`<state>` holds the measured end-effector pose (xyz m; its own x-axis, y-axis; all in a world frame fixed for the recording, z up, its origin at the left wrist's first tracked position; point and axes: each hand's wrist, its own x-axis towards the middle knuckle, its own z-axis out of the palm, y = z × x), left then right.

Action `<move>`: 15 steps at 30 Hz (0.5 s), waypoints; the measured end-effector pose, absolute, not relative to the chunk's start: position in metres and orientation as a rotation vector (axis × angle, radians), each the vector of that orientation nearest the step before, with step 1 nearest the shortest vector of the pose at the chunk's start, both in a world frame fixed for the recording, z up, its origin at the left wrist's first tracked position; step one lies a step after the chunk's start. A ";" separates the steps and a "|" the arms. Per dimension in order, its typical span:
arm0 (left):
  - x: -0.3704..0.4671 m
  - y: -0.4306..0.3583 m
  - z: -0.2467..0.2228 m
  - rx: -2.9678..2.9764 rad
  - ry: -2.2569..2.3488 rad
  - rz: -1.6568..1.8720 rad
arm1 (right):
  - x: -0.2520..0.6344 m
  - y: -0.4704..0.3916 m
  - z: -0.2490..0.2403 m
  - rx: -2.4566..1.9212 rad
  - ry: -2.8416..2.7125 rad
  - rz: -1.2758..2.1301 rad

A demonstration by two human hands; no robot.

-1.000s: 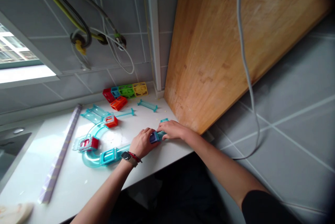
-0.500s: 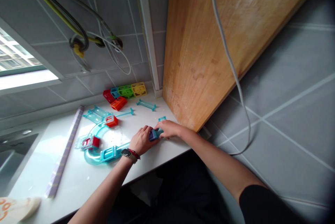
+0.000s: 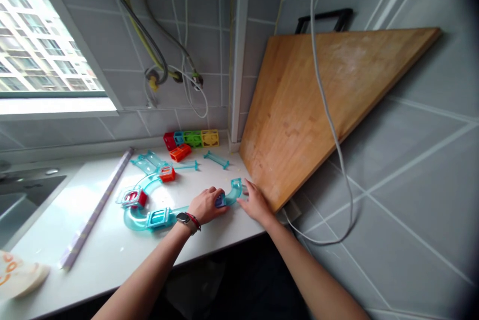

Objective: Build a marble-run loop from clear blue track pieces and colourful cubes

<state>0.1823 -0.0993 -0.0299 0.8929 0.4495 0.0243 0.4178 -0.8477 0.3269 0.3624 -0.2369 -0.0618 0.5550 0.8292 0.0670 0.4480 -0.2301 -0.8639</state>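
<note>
My left hand, with a watch at the wrist, is closed over a small purple block at the near end of the marble-run track. A curved translucent teal track piece joins that block and bends away toward the wall. Just to its right, my right hand has its fingers apart, close beside the curve; whether a fingertip touches it I cannot tell. Left of my left hand, the track runs through a teal block into a large curve with a red block and an orange-red block.
A loose straight teal track lies farther back, near a row of coloured blocks and an orange block. A wooden board leans at the right. A long wrapped roll and a sink are left.
My right hand has loosened from the curved track piece and shifted right, its fingers spreading. My left hand stays on the purple block. The view has tilted upward.
</note>
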 end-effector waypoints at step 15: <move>0.181 -0.107 -0.030 2.769 0.705 0.126 | 0.386 -0.157 -0.034 -2.315 -1.123 0.477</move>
